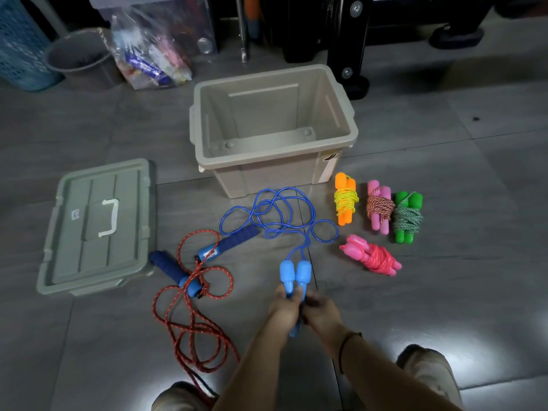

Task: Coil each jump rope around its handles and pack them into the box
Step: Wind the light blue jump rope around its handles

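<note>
My left hand (284, 307) and my right hand (320, 310) together grip the two light blue handles (295, 274) of a jump rope, held side by side. Its blue cord (278, 215) lies uncoiled in loose loops on the floor toward the beige box (345, 126), which stands open with nothing inside. A red speckled rope (189, 315) with dark blue handles (228, 241) sprawls loose at the left. Coiled ropes lie right of the box: orange (345, 200), pink with striped cord (379, 207), green (407, 218) and a hot pink one (373, 258).
The box's grey-green lid (98, 226) lies flat on the tiled floor at the left. Behind stand a grey bucket (80, 57), a blue basket (20, 43), a clear bag of items (151, 51) and black equipment legs (347, 48). My knees show at the bottom.
</note>
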`<state>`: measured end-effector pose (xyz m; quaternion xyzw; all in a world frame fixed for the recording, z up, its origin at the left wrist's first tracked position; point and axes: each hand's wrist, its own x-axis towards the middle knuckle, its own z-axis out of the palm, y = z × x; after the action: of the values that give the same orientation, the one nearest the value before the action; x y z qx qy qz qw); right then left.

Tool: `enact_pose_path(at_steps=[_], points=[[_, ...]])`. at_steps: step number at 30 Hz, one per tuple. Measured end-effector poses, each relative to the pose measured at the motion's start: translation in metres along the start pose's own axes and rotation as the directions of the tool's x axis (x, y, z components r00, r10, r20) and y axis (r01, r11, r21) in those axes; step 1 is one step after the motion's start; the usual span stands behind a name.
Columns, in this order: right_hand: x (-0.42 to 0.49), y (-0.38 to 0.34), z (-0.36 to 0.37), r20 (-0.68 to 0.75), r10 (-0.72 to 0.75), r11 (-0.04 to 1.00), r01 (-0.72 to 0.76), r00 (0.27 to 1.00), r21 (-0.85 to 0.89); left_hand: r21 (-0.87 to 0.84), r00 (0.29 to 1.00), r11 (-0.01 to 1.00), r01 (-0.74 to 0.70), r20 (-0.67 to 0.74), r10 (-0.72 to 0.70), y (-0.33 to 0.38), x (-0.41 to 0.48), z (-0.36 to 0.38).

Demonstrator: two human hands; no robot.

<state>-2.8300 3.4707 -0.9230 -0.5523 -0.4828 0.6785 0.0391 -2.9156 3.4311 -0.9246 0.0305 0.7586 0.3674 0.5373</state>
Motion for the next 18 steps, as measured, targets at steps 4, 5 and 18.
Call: enact_pose_path(at_steps=[4, 5, 18], points=[[-0.028, -0.035, -0.013, 0.022, -0.203, 0.978, 0.204, 0.979, -0.047, -0.115, 0.973, 0.979, -0.170, 0.138, 0.185, 0.033, -0.034, -0.014], [-0.036, -0.045, -0.018, 0.025, -0.249, 0.963, 0.250, 0.968, -0.103, -0.105, 0.956, 0.970, -0.219, 0.177, 0.235, 0.045, -0.047, -0.019], [-0.254, -0.259, -0.057, 0.281, -0.465, 0.885, 0.449, 0.840, 0.124, -0.156, 0.757, 0.856, -0.493, 0.407, 0.511, 0.212, -0.285, -0.119]])
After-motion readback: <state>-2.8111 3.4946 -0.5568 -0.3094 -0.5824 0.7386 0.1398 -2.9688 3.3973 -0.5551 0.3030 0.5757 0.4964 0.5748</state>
